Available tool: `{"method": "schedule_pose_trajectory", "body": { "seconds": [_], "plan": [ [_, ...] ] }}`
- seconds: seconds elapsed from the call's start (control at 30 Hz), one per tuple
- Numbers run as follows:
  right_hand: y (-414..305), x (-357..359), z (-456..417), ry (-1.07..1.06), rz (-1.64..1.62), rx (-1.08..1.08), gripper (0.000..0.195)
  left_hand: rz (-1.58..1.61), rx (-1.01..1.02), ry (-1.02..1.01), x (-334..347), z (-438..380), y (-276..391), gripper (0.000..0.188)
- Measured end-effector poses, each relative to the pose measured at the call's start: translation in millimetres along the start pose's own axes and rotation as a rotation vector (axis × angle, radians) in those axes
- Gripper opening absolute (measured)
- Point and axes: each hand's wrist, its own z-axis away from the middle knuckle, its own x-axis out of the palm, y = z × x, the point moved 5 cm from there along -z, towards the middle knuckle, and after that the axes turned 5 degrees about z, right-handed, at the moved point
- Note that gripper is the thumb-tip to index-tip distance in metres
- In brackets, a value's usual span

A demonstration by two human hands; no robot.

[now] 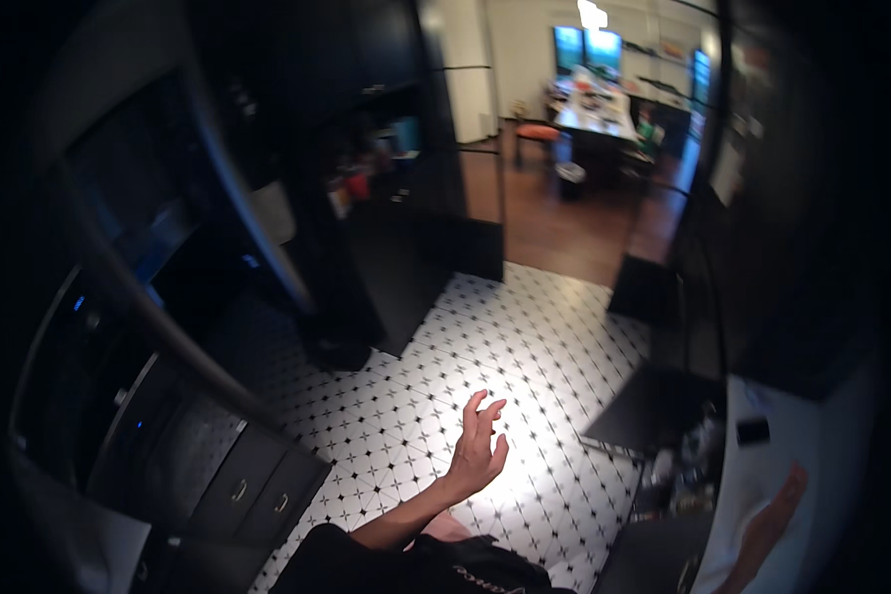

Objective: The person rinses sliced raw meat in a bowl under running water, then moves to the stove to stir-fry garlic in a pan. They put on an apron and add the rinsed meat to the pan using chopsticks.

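My left hand (477,451) hangs in mid-air over a patterned tile floor (386,416), its fingers spread and loosely curled around nothing. Over the pale countertop (742,490) at the right is my right hand (779,501), blurred and stretched out, with no object visible in it. Whether it touches the counter cannot be made out. A small dark rectangular object (753,431) lies on that countertop, just beyond the right hand's fingertips.
An open drawer (676,482) holding several items juts out below the counter. Open dark cabinet doors (397,297) stand ahead on the left, and another dark panel (653,408) on the right. Dark drawers (260,490) line the left. Beyond a doorway stands a cluttered table (598,119).
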Motion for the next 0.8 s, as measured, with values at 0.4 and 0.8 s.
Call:
{"method": "schedule_pose_trajectory", "body": {
  "seconds": [0.4, 0.8],
  "plan": [
    [-713.8, 52.9, 91.1, -0.189, -0.717, -1.137, 0.052, -0.290, -0.081, 0.528, -415.0, -185.7, -242.4, 0.059],
    [-1166.2, 163.9, 110.3, -0.583, -1.211, -1.481, 0.038, -0.376, -0.018, 0.751, -749.2, -483.0, -362.7, 0.071]
  ]
}}
